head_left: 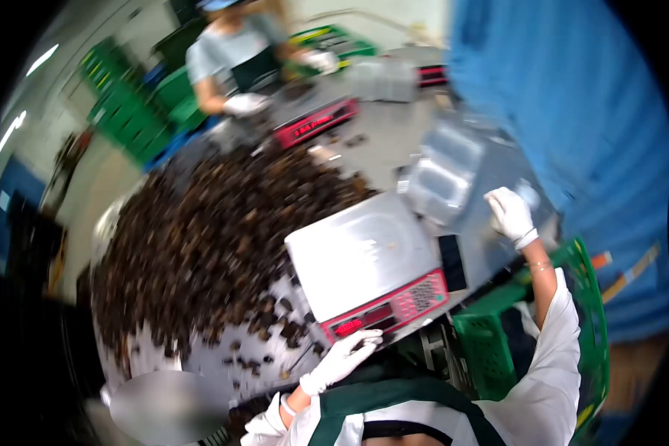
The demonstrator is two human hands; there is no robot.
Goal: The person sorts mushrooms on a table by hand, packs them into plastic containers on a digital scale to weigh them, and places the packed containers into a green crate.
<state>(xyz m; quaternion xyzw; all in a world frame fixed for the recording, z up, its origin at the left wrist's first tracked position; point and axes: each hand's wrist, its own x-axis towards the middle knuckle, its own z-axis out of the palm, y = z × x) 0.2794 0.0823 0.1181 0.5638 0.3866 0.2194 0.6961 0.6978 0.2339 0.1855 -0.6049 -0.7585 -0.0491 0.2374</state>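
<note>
My left hand (349, 358), in a white glove, is at the front edge of a digital scale (364, 253) with a bare metal pan and a red display panel. Its fingers are stretched out over the panel's lower edge, and it holds nothing visible. To the right, my right hand (511, 215), also gloved, is over the metal table beside stacked clear plastic trays (444, 175). Its fingers look slightly bent and apart, with nothing visible in them, though blur softens the detail. A dark flat phone-like object (452, 262) lies beside the scale.
A large heap of small dark brown pieces (223, 238) covers the table's left. Across it, a co-worker (238, 59) in white gloves stands at a second scale (316, 123). A green crate (490, 349) is by my right arm. A blue curtain (572, 97) hangs at right.
</note>
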